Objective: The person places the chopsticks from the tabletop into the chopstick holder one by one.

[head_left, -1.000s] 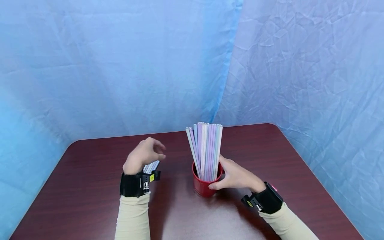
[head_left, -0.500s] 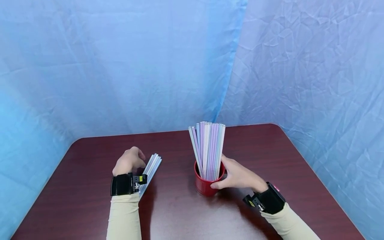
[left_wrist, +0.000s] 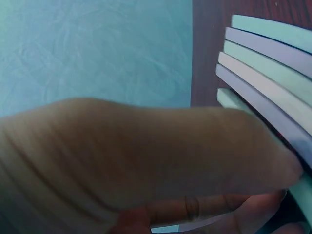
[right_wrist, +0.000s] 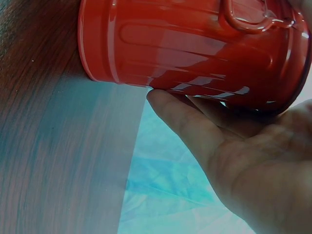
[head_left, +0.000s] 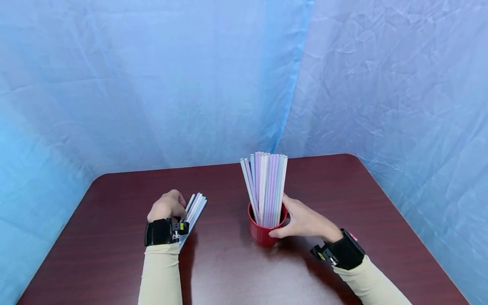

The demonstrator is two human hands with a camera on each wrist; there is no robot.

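Observation:
A red metal cup [head_left: 262, 235] stands at the table's middle with several pastel straws [head_left: 265, 186] upright in it. My right hand [head_left: 295, 220] grips the cup's right side, thumb toward me and fingers behind it. In the right wrist view the cup [right_wrist: 195, 44] rests against my palm and thumb [right_wrist: 180, 117]. A loose bundle of pastel straws [head_left: 195, 208] lies flat on the table to the left. My left hand [head_left: 169, 205] is down on that bundle with its fingers curled over it. The left wrist view shows the same straws [left_wrist: 263, 83] running under my hand [left_wrist: 122, 156].
The dark red-brown table [head_left: 343, 199] has rounded far corners. A creased blue cloth backdrop [head_left: 190, 84] hangs close behind it and along both sides.
My left hand came down from above the loose straws and its fingers closed over them. The right hand kept its hold on the cup.

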